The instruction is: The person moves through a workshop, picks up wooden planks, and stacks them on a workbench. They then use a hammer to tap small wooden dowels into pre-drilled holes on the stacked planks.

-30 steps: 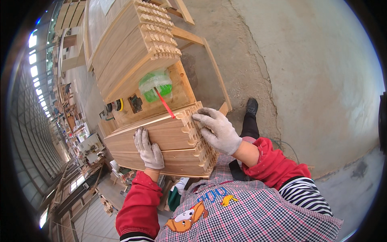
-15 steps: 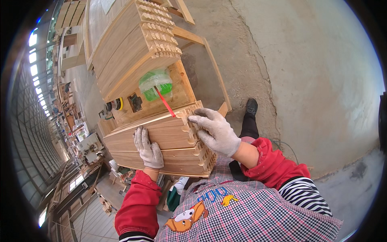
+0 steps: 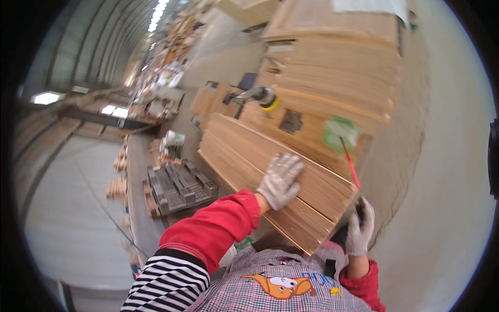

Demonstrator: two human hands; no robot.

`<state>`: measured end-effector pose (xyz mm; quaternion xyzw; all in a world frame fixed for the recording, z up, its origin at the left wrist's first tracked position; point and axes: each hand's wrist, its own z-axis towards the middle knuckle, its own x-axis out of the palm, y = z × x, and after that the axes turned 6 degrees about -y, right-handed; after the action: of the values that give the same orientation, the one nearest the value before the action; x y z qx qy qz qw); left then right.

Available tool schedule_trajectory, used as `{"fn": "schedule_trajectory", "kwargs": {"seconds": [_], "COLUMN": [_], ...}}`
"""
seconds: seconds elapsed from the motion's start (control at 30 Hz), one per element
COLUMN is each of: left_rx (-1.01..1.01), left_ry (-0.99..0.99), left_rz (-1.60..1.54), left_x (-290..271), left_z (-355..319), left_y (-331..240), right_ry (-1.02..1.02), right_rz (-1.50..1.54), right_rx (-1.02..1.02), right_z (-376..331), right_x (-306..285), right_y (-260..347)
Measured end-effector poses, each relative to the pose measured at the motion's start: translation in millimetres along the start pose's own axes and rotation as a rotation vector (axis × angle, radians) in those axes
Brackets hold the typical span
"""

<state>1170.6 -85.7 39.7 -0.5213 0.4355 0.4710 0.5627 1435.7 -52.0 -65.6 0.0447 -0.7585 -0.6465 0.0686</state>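
Left hand (image 3: 281,182): middle, lying flat on boards (image 3: 244,146), holding nothing | right hand (image 3: 360,229): lower right, can't tell fingers' grip

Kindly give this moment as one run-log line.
left hand: palm down on wooden panels | right hand: near panels' right end, contact unclear | nearby: green container, red stick

Near panel (image 3: 249,151): 1
Gloved hands (image 3: 281,182): 2, at panel
Power tool (image 3: 263,96): 1, beyond panel
Green container (image 3: 335,134): 1, beyond panel
Red stick (image 3: 350,162): 1
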Motion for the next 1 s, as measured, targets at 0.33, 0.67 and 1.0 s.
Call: {"fn": "schedule_trajectory", "kwargs": {"seconds": [0.33, 0.67, 1.0], "left_rx": [-0.002, 0.14, -0.393], "left_ry": [-0.202, -0.481, -0.298], "left_rz": [-0.104, -0.351, -0.369], "left_x": [1.1, -5.1, -35.0], "left_z": [-20.7, -71.7, -418.5], "left_y": [11.5, 35.1, 233.3], "right_ry": [0.242, 0.682, 0.971], "right_rz": [-0.551, -0.854, -1.024], "right_rx": [0.27, 0.403, 0.098], "right_z": [-47.3, -132.7, -180.7], "right_x": [-95.1, -30.4, 170.5], "right_y": [-177.8, -203.0, -185.9]}}
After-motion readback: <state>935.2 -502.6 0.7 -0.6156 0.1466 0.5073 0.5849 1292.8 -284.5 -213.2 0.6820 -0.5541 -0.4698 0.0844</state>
